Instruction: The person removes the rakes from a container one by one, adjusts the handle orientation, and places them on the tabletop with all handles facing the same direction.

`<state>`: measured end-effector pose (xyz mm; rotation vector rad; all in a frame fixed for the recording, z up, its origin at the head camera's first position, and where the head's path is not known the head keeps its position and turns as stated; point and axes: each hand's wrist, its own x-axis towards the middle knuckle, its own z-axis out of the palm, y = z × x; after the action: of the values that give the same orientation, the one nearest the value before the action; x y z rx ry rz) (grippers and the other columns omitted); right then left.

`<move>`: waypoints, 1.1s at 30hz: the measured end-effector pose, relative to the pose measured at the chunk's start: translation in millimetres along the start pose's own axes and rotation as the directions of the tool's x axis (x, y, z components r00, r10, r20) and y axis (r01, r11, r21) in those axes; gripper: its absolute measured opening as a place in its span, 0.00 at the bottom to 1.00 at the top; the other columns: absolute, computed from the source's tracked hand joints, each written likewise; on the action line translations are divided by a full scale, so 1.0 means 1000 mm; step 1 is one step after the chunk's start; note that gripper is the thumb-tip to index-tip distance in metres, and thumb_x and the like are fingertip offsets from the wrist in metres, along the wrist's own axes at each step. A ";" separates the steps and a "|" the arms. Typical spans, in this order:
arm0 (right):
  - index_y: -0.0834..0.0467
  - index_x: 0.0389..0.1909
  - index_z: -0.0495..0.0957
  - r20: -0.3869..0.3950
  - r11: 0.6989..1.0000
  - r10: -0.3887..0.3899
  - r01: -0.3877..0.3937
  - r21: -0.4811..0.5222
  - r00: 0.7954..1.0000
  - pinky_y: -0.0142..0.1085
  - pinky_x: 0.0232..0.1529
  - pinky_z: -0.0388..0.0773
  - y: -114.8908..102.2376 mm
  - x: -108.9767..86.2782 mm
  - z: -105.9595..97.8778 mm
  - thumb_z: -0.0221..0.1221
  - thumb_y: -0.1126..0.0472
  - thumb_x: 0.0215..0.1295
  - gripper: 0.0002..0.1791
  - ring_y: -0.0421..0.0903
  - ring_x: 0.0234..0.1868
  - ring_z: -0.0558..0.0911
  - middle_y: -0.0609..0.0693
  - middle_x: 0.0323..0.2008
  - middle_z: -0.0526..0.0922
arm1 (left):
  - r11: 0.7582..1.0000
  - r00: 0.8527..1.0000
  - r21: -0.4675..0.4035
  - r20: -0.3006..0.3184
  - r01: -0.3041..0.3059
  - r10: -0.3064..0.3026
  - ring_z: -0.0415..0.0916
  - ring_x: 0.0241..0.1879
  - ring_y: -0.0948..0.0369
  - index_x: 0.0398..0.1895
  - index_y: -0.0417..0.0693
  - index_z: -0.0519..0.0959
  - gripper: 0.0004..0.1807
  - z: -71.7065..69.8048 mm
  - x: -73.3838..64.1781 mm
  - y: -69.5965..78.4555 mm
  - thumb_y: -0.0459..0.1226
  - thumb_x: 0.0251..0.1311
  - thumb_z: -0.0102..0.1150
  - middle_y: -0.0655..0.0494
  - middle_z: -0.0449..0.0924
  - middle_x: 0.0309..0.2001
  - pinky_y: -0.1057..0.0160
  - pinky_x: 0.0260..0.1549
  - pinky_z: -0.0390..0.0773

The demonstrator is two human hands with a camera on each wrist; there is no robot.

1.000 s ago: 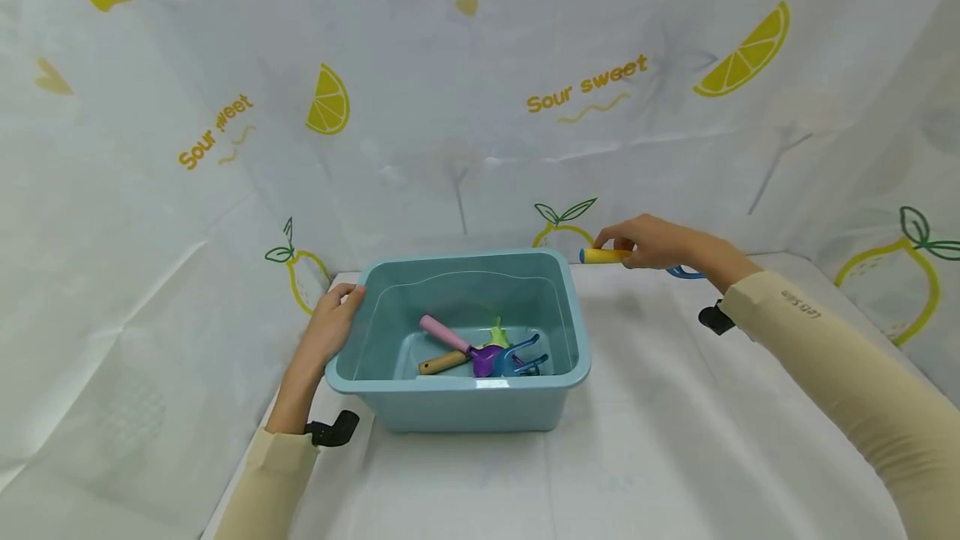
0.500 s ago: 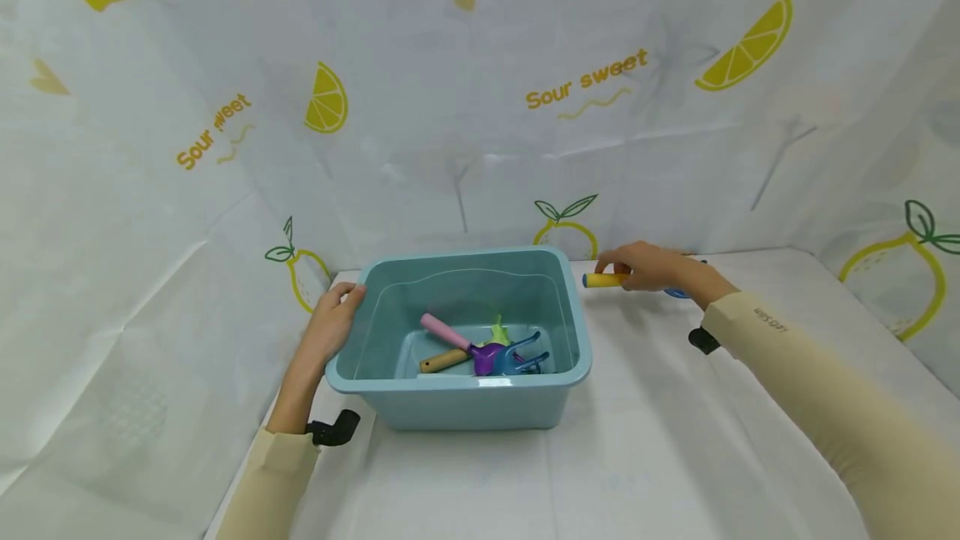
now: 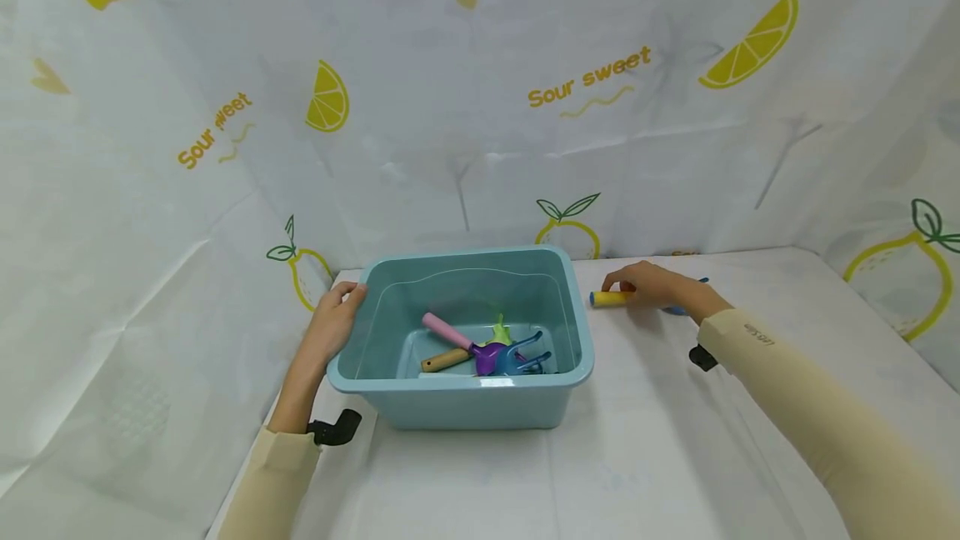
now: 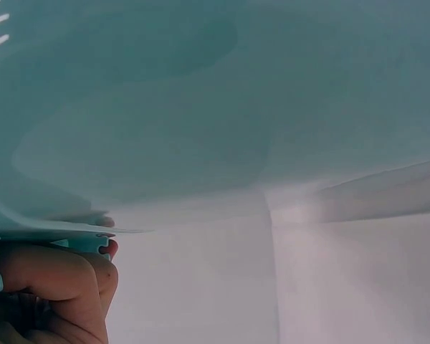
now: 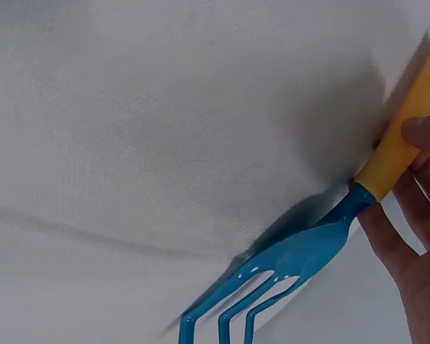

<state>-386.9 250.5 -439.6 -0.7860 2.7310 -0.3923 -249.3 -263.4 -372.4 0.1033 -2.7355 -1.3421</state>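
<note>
A light blue plastic basin (image 3: 465, 409) stands on the white-covered table. My left hand (image 3: 333, 325) grips its left rim; in the left wrist view, the fingers (image 4: 57, 276) curl under the rim. To the right of the basin, my right hand (image 3: 651, 286) holds a toy hand rake by its yellow handle (image 3: 609, 299), low at the tabletop. The right wrist view shows its blue three-pronged head (image 5: 301, 251). There my thumb lies on the handle, with fingers (image 5: 390, 240) behind it. Whether the rake touches the cloth, I cannot tell.
Inside the basin lie a purple scoop with a pink handle (image 3: 446, 330), a wooden-handled tool (image 3: 444, 360), a light green piece (image 3: 499, 332) and a blue pronged piece (image 3: 528, 352). A white lemon-print sheet (image 3: 420, 173) hangs behind the table.
My right hand has lowered the hand rake from above the back of the table down to the tabletop, right of the basin. The left hand and basin have stayed put.
</note>
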 end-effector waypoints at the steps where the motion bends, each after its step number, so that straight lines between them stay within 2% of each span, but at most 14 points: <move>1: 0.49 0.55 0.83 -0.003 1.000 0.006 -0.006 0.007 1.000 0.58 0.56 0.77 0.001 0.000 0.001 0.59 0.73 0.64 0.23 0.53 0.49 0.79 0.54 0.48 0.85 | 1.000 1.000 -0.001 0.000 0.002 -0.002 0.77 0.51 0.48 0.65 0.36 0.73 0.29 0.000 0.000 0.000 0.51 0.81 0.39 0.35 0.78 0.58 0.60 0.43 0.73; 9: 0.52 0.57 0.83 -0.013 1.000 0.006 -0.006 0.022 1.000 0.59 0.58 0.76 -0.001 0.002 0.006 0.57 0.73 0.67 0.21 0.56 0.50 0.79 0.58 0.51 0.84 | 1.000 1.000 -0.006 0.007 0.004 -0.004 0.77 0.53 0.47 0.66 0.36 0.72 0.29 0.000 0.000 0.000 0.52 0.81 0.38 0.35 0.78 0.60 0.56 0.47 0.75; 18: 0.54 0.58 0.83 0.000 0.998 0.043 -0.043 -0.044 0.999 0.59 0.56 0.77 -0.009 0.003 0.002 0.59 0.70 0.66 0.20 0.57 0.50 0.79 0.59 0.49 0.83 | 1.000 1.000 -0.004 0.009 0.005 -0.005 0.77 0.52 0.47 0.67 0.37 0.72 0.29 0.000 0.000 0.000 0.52 0.81 0.38 0.35 0.77 0.60 0.58 0.45 0.75; 25: 0.54 0.59 0.82 0.027 0.993 0.084 -0.081 -0.089 0.996 0.60 0.58 0.77 -0.009 0.004 0.002 0.58 0.68 0.69 0.20 0.58 0.52 0.80 0.60 0.53 0.84 | 1.000 1.000 -0.011 0.008 0.014 -0.014 0.78 0.51 0.48 0.67 0.38 0.72 0.29 0.000 -0.001 -0.001 0.52 0.81 0.39 0.36 0.78 0.60 0.58 0.43 0.77; 30: 0.55 0.61 0.80 0.032 0.991 0.103 -0.100 -0.088 0.994 0.57 0.55 0.78 -0.012 -0.002 -0.010 0.59 0.68 0.67 0.22 0.58 0.53 0.79 0.60 0.51 0.84 | 1.000 1.000 -0.004 0.001 0.008 -0.008 0.78 0.50 0.49 0.66 0.38 0.73 0.29 0.000 0.000 -0.001 0.52 0.81 0.39 0.36 0.78 0.59 0.59 0.43 0.75; 33: 0.58 0.61 0.80 0.015 0.994 0.076 -0.075 -0.081 0.997 0.54 0.52 0.80 -0.015 -0.005 -0.023 0.60 0.69 0.67 0.22 0.58 0.51 0.80 0.63 0.50 0.84 | 1.000 1.000 -0.003 0.001 0.004 -0.004 0.77 0.51 0.47 0.65 0.38 0.73 0.29 -0.001 -0.001 -0.001 0.53 0.81 0.39 0.36 0.78 0.59 0.57 0.45 0.74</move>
<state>-383.3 245.6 -412.5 -0.6998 2.7651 -0.2589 -248.7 -264.7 -372.7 0.1078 -2.7351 -1.3481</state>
